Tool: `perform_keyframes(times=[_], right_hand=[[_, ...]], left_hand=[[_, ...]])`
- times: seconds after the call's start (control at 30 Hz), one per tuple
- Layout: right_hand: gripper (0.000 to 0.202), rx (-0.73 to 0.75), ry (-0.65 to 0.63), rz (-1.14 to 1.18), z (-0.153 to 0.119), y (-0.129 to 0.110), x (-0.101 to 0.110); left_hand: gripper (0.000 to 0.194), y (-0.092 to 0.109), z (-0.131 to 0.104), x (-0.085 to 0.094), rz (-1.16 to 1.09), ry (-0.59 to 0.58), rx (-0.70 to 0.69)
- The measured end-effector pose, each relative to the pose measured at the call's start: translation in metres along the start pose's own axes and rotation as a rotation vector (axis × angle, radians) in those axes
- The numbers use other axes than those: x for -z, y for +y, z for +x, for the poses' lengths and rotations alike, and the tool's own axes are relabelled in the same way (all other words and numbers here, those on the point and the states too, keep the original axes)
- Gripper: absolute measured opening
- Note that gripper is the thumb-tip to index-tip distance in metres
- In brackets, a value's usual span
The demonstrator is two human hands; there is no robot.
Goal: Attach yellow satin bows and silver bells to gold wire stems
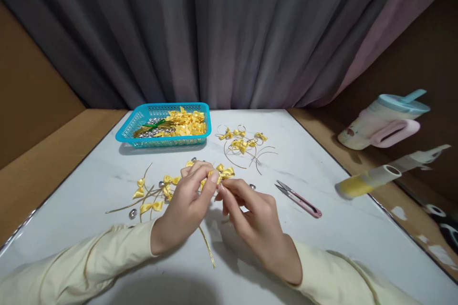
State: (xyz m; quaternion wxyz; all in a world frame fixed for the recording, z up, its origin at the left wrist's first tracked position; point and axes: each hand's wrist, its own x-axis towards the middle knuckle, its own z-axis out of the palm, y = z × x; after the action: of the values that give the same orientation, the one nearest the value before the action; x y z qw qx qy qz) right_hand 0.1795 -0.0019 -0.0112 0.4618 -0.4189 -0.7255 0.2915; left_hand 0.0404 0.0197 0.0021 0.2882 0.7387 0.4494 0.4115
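Left hand (pixel 191 195) is closing thumb on fingers about a partly covered yellow bow (pixel 226 171); right hand (pixel 255 214) is pinching beside it, hold hidden. Bow is lying at 1 o'clock from left, 11 from right, about equally near; axis unclear. From it, white tabletop (pixel 161 276) is bearing blue basket (pixel 162 141) at 11, snips (pixel 304 204) at 3; grey curtain (pixel 229 33) is hanging at 12.
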Motion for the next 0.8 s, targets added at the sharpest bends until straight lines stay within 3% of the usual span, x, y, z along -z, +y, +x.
perform_keyframes(times=[0.2, 0.47, 0.67, 0.8], right_hand=[[0.014, 0.095, -0.126, -0.095, 0.004, -0.002, 0.011], [0.017, 0.348, 0.060, -0.238, 0.006, 0.004, 0.011], [0.007, 0.318, 0.100, -0.364, 0.011, -0.001, 0.016], [0.029, 0.402, 0.076, -0.522, 0.021, -0.013, 0.034]], left_hand=[[0.024, 0.001, 0.001, 0.005, -0.035, -0.001, 0.021], [0.026, 0.002, 0.003, 0.006, -0.028, -0.066, 0.015], [0.022, -0.002, 0.001, 0.006, 0.093, -0.081, -0.100], [0.019, 0.000, 0.003, 0.009, 0.158, -0.098, -0.206]])
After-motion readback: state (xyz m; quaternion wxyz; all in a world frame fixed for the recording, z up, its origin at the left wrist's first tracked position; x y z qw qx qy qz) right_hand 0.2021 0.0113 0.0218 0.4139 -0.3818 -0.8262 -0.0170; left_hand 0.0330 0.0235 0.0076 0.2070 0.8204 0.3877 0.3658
